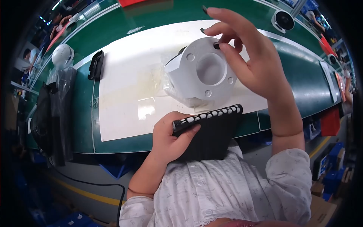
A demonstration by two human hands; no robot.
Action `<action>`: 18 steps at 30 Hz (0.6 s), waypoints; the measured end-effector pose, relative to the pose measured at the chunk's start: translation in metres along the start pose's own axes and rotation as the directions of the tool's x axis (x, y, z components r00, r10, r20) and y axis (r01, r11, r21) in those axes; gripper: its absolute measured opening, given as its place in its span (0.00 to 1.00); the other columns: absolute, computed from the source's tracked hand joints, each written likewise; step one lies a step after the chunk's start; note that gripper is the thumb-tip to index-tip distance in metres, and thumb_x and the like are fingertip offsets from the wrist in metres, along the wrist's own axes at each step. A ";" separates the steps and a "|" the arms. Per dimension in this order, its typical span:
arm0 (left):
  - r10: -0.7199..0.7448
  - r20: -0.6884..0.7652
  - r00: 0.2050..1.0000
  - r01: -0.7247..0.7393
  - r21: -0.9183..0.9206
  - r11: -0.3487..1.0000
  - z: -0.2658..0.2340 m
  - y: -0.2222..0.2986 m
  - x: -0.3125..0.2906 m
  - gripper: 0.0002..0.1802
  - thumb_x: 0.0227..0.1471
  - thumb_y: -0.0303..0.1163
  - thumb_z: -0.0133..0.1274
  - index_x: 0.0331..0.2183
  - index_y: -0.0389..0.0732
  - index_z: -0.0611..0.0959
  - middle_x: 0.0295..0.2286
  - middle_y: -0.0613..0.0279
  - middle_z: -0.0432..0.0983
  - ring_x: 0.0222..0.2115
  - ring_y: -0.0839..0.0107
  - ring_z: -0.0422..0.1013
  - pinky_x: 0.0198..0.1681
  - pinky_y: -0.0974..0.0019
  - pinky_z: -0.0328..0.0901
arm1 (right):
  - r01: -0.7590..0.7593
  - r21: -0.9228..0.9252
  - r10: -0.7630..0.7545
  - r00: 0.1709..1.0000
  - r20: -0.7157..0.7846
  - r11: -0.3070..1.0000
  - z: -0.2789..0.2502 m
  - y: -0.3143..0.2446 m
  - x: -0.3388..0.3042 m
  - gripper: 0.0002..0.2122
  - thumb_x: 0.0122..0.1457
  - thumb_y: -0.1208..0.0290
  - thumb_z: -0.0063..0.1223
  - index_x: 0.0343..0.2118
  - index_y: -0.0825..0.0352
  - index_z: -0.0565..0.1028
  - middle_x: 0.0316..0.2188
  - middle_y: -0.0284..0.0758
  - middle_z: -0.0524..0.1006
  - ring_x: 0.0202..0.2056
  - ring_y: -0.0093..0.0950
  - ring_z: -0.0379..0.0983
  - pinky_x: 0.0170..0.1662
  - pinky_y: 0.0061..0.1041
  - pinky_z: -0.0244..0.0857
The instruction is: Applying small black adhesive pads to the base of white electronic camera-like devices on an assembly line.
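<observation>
My left hand (168,138) grips a black, flat, tray-like piece (211,140) near my body. White oval pieces (214,113) line its upper edge; I cannot make out their exact kind. Beyond it, a white rounded housing (176,77) lies on clear plastic wrap, its flat face turned up. That face has a large round recess (211,69) and small round spots around the rim, such as one (207,93) at the near side. My right hand (251,49) reaches over the housing, thumb tip touching its far right rim, the other fingers apart and partly bent. Its nails are dark.
A white sheet (121,113) covers part of the green table. A black plastic part (96,65) lies to the left, near a white round device (62,56) and a black bag (43,117). Far right stands a white camera-like device (283,21). Other people work farther off.
</observation>
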State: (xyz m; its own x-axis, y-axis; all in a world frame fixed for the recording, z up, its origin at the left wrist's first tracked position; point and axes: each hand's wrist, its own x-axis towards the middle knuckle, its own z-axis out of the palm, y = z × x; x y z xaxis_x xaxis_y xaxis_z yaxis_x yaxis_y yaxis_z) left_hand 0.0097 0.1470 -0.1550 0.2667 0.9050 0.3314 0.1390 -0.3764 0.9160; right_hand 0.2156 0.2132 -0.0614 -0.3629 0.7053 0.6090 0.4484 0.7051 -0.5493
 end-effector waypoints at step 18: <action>0.027 0.016 1.000 -0.027 0.007 1.000 0.003 0.000 0.001 0.08 0.38 0.21 0.55 0.26 0.36 0.75 0.17 0.66 0.69 0.18 0.80 0.64 0.22 0.78 0.58 | 0.005 -0.077 -0.004 1.000 0.025 0.997 -0.014 -0.006 0.005 0.25 0.46 0.86 0.42 0.51 0.66 0.56 0.41 0.38 0.63 0.30 0.19 0.63 0.31 0.13 0.57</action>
State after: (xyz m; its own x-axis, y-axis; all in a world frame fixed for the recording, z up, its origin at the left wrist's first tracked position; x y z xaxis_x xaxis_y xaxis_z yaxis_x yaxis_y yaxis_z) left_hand 0.0126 0.1475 -0.1548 0.2858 0.8913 0.3519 0.1388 -0.4018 0.9051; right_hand 0.2226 0.2118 -0.0473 -0.3848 0.7044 0.5965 0.5078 0.7012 -0.5004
